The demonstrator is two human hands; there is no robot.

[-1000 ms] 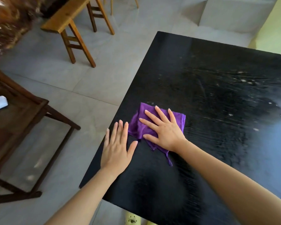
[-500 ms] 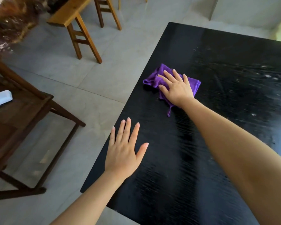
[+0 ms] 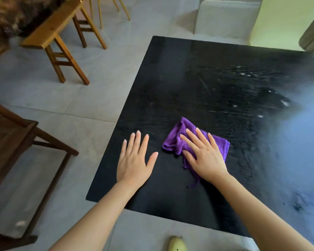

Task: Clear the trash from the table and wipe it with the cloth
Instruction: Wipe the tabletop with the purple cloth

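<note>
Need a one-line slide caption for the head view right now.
Right hand presses a purple cloth flat on the black table; left hand rests open beside it.

Upper left of the frame: a pale wooden bench on splayed legs, standing on grey floor tiles. Beside it, at the top edge, thin chair legs. Far upper left corner: something brown and mottled, blurred. Left edge: a dark wooden frame. Top right: a grey block against a yellow-green wall. Bottom centre: a yellow slipper, partly cut off.
</note>
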